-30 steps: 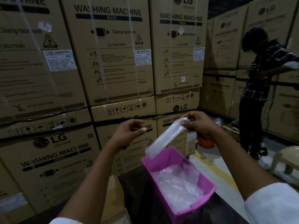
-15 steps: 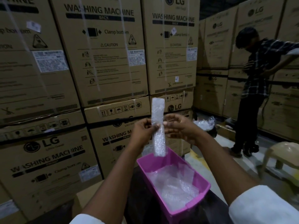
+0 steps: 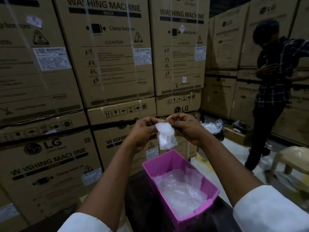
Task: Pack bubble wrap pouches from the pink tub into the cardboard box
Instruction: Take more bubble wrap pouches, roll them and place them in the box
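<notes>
A clear bubble wrap pouch (image 3: 166,137), folded over on itself, hangs above the far end of the pink tub (image 3: 150,171). My left hand (image 3: 143,131) and my right hand (image 3: 185,126) both pinch its top edge, close together at chest height. More bubble wrap pouches (image 3: 180,190) lie inside the tub, which stands on a dark table (image 3: 142,206). The cardboard box for packing is out of view apart from a pale sliver at the bottom edge.
Tall stacks of washing machine cartons (image 3: 108,64) wall off the front and left. A person in a checked shirt (image 3: 274,84) stands at the right near a beige plastic stool (image 3: 291,158). Loose bubble wrap (image 3: 212,125) lies on the floor behind.
The pouch, held long and upright half a second ago, is now folded to about half its length. Both hands have closed in on its top edge.
</notes>
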The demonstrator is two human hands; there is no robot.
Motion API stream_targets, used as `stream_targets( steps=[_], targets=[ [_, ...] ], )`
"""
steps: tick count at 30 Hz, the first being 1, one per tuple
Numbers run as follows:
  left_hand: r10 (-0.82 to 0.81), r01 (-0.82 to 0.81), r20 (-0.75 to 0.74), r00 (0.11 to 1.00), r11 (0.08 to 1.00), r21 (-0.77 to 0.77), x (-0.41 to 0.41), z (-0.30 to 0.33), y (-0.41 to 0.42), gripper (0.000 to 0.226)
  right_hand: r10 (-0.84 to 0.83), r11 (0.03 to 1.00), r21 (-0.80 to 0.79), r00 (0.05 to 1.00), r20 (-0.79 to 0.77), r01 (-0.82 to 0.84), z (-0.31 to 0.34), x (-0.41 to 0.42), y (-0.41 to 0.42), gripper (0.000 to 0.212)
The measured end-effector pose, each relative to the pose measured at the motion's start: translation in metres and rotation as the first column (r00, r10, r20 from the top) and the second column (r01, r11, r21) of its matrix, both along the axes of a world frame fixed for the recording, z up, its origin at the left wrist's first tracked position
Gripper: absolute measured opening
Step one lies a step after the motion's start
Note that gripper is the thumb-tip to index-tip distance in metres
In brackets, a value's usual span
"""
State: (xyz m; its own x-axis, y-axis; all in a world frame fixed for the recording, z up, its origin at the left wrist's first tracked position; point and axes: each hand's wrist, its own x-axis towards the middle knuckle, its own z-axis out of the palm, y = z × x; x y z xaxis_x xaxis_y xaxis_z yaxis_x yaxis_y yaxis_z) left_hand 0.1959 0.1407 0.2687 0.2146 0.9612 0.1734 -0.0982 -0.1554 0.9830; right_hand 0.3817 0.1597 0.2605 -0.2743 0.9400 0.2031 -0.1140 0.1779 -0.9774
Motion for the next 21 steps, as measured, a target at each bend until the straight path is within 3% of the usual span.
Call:
stream_targets(
  steps=[3, 7, 10, 12, 15, 16, 18, 21],
  targets=[
    [0.04, -0.034, -0.093, 0.995, 0.997, 0.064, 0.003, -0.003, 0.003, 0.019, 0.029, 0.998, -0.052, 1.0, 0.01, -0.028, -0.002, -0.002, -0.001, 0.021],
    [0.098, -0.057, -0.24, 0.966, 0.984, 0.169, 0.004, -0.009, 0.004, 0.021, 0.129, 0.974, -0.199, 0.988, 0.081, -0.11, -0.011, -0.004, 0.0, 0.049],
    [0.188, -0.12, -0.315, 0.93, 0.967, 0.223, 0.003, -0.014, 0.007, 0.019, 0.097, 0.976, -0.204, 0.993, 0.073, -0.08, -0.016, -0.009, 0.001, 0.042],
    [0.173, -0.129, -0.257, 0.951, 0.975, 0.18, 0.003, -0.015, 0.007, 0.022, 0.044, 0.982, -0.188, 0.999, 0.031, -0.037, -0.019, -0.011, 0.003, 0.034],
    [0.058, -0.054, 0.045, 0.997, 0.996, -0.077, -0.002, -0.02, 0.005, 0.045, -0.083, 0.989, -0.129, 0.996, -0.03, 0.078, -0.024, -0.015, 0.008, 0.03],
    [0.022, -0.014, 0.058, 0.998, 0.991, -0.134, -0.004, -0.022, 0.004, 0.048, -0.131, 0.987, -0.098, 0.991, -0.037, 0.127, -0.025, -0.016, 0.01, 0.03],
    [-0.061, 0.049, -0.057, 0.997, 0.981, -0.189, -0.006, -0.029, -0.002, 0.051, -0.212, 0.977, -0.033, 0.975, -0.059, 0.211, -0.026, -0.018, 0.011, 0.031],
    [-0.022, -0.002, -0.151, 0.988, 0.987, -0.158, -0.006, -0.039, -0.013, 0.026, -0.294, 0.955, 0.024, 0.953, -0.073, 0.296, -0.027, -0.021, 0.007, 0.031]
  ],
)
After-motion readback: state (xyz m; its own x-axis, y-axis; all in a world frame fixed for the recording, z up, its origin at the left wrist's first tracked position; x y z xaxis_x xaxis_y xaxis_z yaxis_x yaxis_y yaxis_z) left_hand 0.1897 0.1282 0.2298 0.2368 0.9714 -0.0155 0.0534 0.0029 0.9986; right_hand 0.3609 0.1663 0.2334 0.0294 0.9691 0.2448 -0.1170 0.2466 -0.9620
